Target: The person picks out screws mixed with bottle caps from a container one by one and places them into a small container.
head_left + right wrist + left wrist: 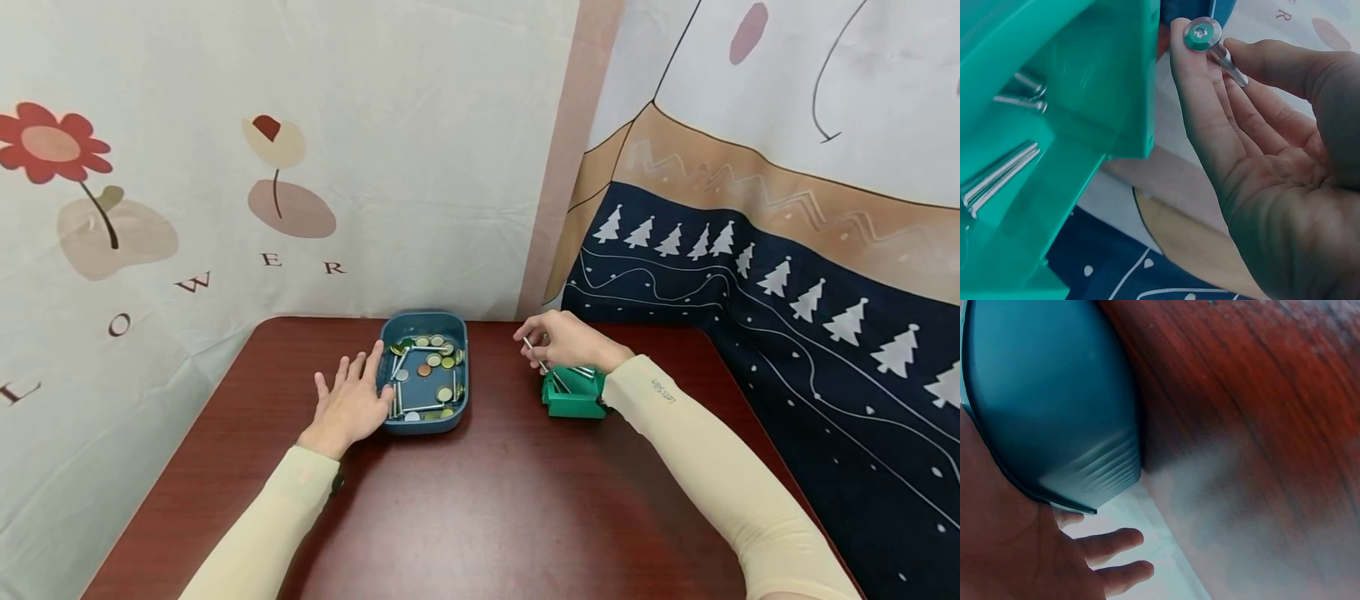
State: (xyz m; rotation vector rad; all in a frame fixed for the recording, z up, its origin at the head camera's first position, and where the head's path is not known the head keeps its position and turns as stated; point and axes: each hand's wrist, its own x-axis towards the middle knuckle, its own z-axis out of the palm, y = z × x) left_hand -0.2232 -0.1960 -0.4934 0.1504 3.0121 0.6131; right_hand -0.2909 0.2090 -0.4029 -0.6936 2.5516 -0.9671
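A blue tray (423,428) stands at the table's far side, holding coins (435,360) and several long silver screws (423,409). My left hand (350,408), fingers spread, rests against its left rim; in the left wrist view the palm lies along the tray's edge (1054,381). My right hand (566,340) is raised over a green bin (573,407). Between thumb and forefinger it pinches a silver hex-socket bolt (1202,34), its flat round head toward the wrist camera. More long bolts (1004,175) lie inside the bin.
Both containers stand on a dark red wooden table (495,517), with a gap between them. Behind it hangs a pale cloth (420,167) with printed flowers. At the right, a dark blue printed cloth (862,400) runs down past the table's edge.
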